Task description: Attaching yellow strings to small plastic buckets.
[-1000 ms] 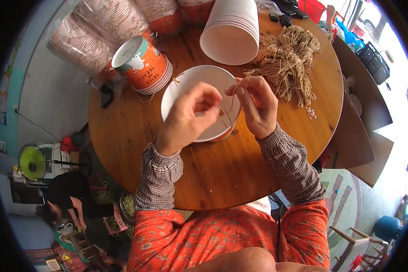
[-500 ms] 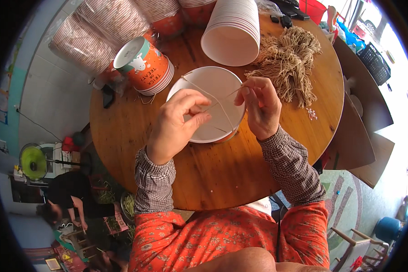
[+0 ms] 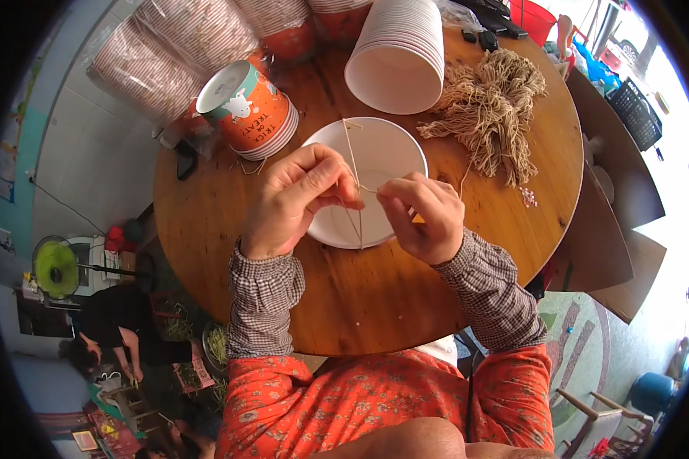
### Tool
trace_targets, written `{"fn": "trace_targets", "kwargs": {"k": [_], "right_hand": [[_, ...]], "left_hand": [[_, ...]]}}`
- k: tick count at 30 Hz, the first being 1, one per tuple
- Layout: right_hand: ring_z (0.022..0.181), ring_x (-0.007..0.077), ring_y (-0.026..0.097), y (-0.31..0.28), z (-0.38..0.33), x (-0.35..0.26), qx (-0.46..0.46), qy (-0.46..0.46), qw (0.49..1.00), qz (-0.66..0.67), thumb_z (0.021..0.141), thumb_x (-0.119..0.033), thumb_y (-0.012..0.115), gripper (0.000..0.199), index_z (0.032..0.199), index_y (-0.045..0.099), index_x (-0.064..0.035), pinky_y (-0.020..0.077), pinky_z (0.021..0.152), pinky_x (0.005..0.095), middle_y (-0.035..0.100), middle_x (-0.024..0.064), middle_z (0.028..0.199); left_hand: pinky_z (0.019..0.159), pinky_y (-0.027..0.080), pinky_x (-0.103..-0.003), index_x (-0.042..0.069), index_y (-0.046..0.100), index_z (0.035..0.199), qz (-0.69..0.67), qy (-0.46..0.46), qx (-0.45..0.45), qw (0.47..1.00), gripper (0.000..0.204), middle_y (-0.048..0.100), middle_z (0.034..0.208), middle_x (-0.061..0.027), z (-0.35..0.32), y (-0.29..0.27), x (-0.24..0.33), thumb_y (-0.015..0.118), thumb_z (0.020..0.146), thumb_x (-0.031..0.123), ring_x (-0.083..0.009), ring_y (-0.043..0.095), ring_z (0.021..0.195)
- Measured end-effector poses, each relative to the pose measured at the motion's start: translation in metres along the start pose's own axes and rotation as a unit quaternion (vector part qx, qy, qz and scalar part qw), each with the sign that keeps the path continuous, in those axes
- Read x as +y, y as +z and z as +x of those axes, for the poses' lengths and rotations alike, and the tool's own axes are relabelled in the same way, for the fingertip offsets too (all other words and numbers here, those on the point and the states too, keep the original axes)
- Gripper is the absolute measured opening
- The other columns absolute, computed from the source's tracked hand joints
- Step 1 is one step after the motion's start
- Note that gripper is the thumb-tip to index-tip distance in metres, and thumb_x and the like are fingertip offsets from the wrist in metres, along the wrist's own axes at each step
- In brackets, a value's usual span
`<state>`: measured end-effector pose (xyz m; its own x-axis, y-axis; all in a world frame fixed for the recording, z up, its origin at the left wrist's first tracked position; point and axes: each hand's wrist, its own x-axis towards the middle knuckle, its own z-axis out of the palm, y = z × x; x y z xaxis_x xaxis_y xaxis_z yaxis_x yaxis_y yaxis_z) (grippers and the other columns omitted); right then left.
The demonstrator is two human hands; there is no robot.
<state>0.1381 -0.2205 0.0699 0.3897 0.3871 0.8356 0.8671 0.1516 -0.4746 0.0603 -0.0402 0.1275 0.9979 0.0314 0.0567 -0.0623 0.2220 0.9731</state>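
A white-lined paper bucket stands mouth-up on the round wooden table, in front of my chest. Across its mouth runs a thin beige string, from the far rim to the near rim. Over the middle of the bucket, my left hand pinches the string between thumb and fingers. Just to its right, my right hand has its fingers closed on the same string, and a short length stretches between the two hands. A loose tail trails from the right hand. The fingertips partly hide where the string crosses.
A bundle of beige strings lies at the right, with small pale beads below it. Stacked white buckets lie behind. Orange printed buckets and plastic-wrapped stacks fill the far left. Another person sits at lower left.
My right hand has come left and nearer to me, closer to the left hand. The left fingers have closed on the string, which now runs more straight across. The bucket has shifted slightly right.
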Motion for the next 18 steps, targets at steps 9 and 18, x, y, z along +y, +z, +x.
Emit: {"fn": "trace_targets", "kwargs": {"k": [9,18], "right_hand": [[0.065,0.0256,0.064,-0.006,0.000,0.002,-0.002,0.061,0.997,0.049,0.080,0.003,0.065,0.019,0.098,0.063,-0.0037,0.0511,0.053,0.0338,0.060,0.0086,0.078],[0.061,0.0212,0.060,-0.009,0.009,-0.003,-0.017,0.101,0.989,0.104,0.080,0.005,0.061,0.024,0.103,0.063,-0.0018,0.0485,0.057,0.0297,0.059,0.0091,0.077]], "left_hand": [[0.064,0.043,-0.019,-0.002,0.068,0.094,0.278,0.079,0.009,0.957,0.012,0.060,0.081,0.0032,0.000,0.021,-0.010,0.063,0.092,0.008,-0.0044,0.053,0.072],[0.071,0.045,-0.021,-0.002,0.066,0.091,0.246,0.118,-0.017,0.962,0.010,0.062,0.084,-0.0014,0.000,0.020,-0.010,0.063,0.090,0.007,-0.0062,0.056,0.077]]}}
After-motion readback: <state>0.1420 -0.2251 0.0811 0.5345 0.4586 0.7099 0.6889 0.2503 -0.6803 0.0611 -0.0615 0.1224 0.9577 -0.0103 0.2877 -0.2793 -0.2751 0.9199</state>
